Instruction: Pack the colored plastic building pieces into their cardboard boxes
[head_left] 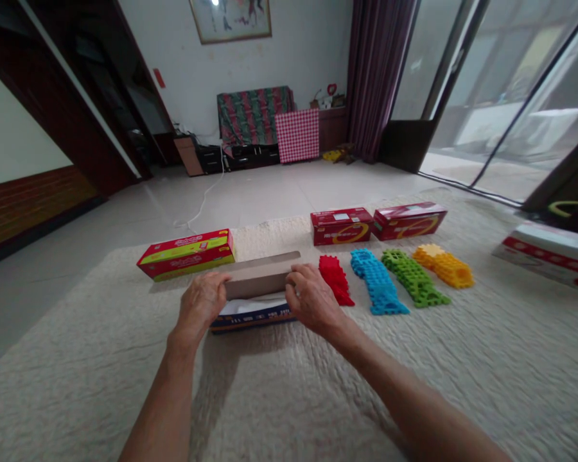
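In front of me a dark blue cardboard box [255,319] rests on the pale quilted cover, its lid flap [257,274] raised to show the grey-brown inner side. Something white [255,304] lies inside. My left hand [203,300] is closed on the left end of the flap, fingertips curled over its edge. At the other end my right hand [313,296] grips the flap near the box's right corner, thumb and fingers bent. Just right of that hand lie red plastic interlocking pieces [334,280], then blue ones [380,282], green ones [414,277] and yellow ones [446,264].
Beyond the box sits a red and yellow-green carton [187,255] at left. Two dark red cartons [341,226] stand behind the plastic pieces. A white and red box [549,253] is at far right. The quilted cover [101,359] spreads over the surface around everything.
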### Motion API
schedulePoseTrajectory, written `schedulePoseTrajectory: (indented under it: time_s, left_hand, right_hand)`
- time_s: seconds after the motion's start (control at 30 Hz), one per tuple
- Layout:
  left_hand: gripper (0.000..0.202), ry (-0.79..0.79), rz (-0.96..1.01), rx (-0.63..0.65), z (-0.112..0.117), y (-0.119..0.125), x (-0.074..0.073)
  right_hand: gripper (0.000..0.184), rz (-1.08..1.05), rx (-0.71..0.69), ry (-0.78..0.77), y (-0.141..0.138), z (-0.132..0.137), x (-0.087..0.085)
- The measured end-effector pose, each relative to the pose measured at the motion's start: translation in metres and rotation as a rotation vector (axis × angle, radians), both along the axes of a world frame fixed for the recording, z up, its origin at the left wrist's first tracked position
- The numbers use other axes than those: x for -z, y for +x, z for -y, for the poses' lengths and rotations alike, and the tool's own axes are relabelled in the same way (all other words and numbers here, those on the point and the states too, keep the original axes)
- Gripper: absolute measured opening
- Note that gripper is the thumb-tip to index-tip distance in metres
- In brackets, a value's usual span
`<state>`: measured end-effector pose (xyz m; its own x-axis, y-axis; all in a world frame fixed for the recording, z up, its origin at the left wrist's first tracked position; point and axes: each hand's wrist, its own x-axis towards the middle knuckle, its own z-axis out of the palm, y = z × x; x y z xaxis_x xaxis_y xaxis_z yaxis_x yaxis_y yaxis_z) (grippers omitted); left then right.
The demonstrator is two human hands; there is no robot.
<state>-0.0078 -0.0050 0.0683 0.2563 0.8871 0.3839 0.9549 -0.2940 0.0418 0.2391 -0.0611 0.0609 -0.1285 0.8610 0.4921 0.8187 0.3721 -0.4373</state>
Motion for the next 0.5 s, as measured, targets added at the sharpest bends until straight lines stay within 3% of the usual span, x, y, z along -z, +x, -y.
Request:
schedulePoseTrajectory:
  time_s: [0.17,0.33,0.5]
  left_hand:
    - [0.036,-0.063,0.031,0.0,-0.006,-0.001,-0.003]
    - [0.037,-0.073,0.082,0.085,-0.01,-0.013,0.001]
    - [0.04,-0.052,0.078,0.091,-0.009,-0.014,0.004]
  right_hand:
    - [0.016,-0.012,-0.011,0.032,0.002,0.0,0.004]
    - [0.023,-0.066,-0.03,0.095,0.016,0.007,0.004]
    - [0.024,-0.03,0.197,0.119,0.064,0.015,0.014]
